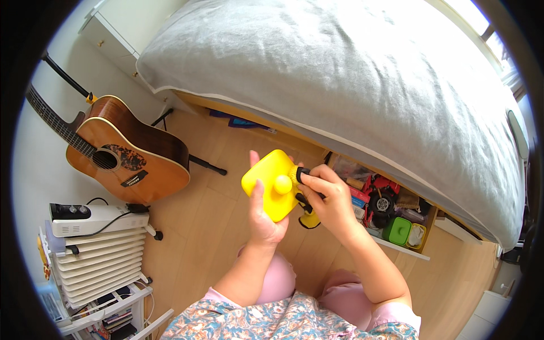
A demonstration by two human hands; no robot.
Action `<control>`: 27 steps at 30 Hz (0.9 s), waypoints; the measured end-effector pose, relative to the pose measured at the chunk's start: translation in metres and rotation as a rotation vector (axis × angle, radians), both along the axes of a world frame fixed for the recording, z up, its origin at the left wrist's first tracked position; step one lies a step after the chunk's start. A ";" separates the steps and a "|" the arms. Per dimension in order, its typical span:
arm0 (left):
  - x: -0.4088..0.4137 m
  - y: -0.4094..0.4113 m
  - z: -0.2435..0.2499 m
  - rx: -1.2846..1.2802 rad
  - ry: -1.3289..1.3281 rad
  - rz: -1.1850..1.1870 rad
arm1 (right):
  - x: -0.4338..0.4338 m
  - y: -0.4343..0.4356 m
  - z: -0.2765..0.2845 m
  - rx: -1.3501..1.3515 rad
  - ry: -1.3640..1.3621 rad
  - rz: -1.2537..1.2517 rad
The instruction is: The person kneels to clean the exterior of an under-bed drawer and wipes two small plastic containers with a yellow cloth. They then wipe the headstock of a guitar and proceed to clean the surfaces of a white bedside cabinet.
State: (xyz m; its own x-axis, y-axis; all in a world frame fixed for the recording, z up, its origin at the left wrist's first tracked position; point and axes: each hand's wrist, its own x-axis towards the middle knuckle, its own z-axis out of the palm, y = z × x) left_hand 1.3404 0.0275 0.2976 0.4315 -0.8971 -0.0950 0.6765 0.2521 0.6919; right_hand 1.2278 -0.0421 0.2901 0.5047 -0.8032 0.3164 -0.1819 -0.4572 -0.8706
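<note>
My left hand (264, 219) grips a bright yellow plastic lid (265, 197) with rounded corners and a ball-shaped knob (282, 184). The thumb lies over its face, and the other fingers are mostly hidden behind it. At the lid's right edge, my right hand (331, 193) pinches a small black part (302, 173). Against that part sits a textured yellow piece (293, 174); whether it touches the lid is unclear. A black-and-yellow object (309, 217) shows below the right fingers, and I cannot tell if it hangs from them.
Under the grey-covered bed (297, 63), an open drawer (406, 250) holds a red toy vehicle (382, 202), a green lidded box (398, 231) and a yellow container (416, 236). An acoustic guitar (127, 157) stands at the left, above an oil-filled radiator (102, 255). A stand leg (208, 165) juts over the wooden floor (204, 225).
</note>
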 end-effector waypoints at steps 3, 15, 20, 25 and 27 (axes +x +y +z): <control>-0.007 0.002 0.007 0.060 0.059 -0.060 | -0.001 -0.025 0.005 -0.158 -0.024 0.022; -0.013 0.005 0.014 0.159 0.143 -0.219 | 0.000 -0.073 0.045 -0.035 0.222 0.454; -0.013 0.007 0.007 0.184 0.120 -0.198 | 0.016 -0.056 0.052 -0.109 0.140 0.478; -0.011 0.001 0.007 0.146 0.235 -0.239 | -0.002 -0.072 0.033 0.196 0.220 0.365; -0.010 0.005 0.002 0.182 0.179 -0.268 | 0.008 -0.068 0.036 -0.107 0.116 0.446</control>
State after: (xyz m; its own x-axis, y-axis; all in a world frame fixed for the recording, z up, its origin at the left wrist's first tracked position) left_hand 1.3304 0.0329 0.3000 0.1455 -0.9375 -0.3160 0.8161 -0.0668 0.5741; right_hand 1.2357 -0.1097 0.3263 0.8299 -0.4660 0.3068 -0.0405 -0.5987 -0.8000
